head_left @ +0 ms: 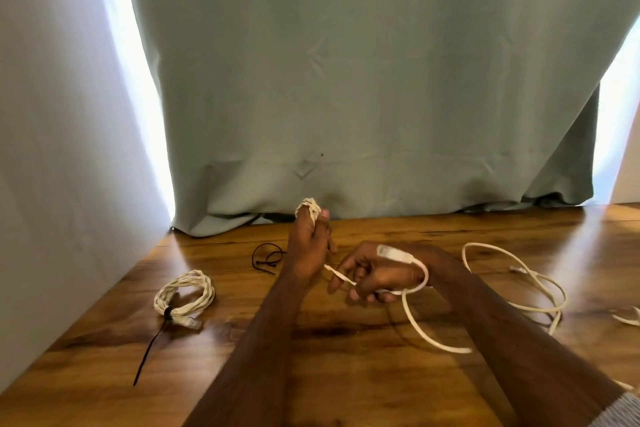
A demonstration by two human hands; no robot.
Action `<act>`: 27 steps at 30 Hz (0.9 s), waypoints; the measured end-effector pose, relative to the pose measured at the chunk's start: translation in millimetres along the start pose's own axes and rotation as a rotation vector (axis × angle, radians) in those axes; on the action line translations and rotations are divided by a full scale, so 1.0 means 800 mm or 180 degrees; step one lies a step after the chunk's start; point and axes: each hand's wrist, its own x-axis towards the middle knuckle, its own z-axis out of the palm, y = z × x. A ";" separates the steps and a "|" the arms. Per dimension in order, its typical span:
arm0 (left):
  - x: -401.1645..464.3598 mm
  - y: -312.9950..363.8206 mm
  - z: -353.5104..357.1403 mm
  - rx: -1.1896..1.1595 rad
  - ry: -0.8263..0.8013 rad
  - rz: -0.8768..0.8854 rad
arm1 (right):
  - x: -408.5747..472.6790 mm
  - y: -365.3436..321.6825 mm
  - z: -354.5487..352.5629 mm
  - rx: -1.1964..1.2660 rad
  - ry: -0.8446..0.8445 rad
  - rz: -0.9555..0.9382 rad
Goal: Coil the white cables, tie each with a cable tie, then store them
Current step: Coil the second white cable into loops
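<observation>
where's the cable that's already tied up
In the head view, the tied coil lies on the wooden table at the left, near the white wall, left of the left hand and in front of the loose black ties.

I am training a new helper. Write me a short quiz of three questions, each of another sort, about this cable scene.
1. True or false: the coiled cable at the table's left is already bound with a black cable tie.
2. Multiple choice: the left hand holds
A. a pair of scissors
B. turns of white cable wound at its fingers
C. nothing
3. Fill in: the spare black ties lie on the table beside the ____ hand.

Key
1. True.
2. B. The white cable runs on to the right hand, which grips it, and then loose over the table.
3. Left.
</observation>
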 end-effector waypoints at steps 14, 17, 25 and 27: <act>-0.009 -0.020 0.007 0.2120 -0.0290 0.0844 | -0.021 0.019 -0.022 0.0693 0.0866 0.0238; -0.002 -0.021 -0.008 0.2391 0.0133 0.1035 | -0.034 0.027 -0.027 0.0587 0.1471 0.0414; 0.009 -0.020 -0.025 0.3170 0.0683 0.0840 | -0.054 0.029 -0.049 0.1046 0.1722 -0.0181; 0.010 -0.022 -0.028 0.3282 0.0773 0.0811 | -0.058 0.030 -0.048 0.0850 0.1462 -0.0432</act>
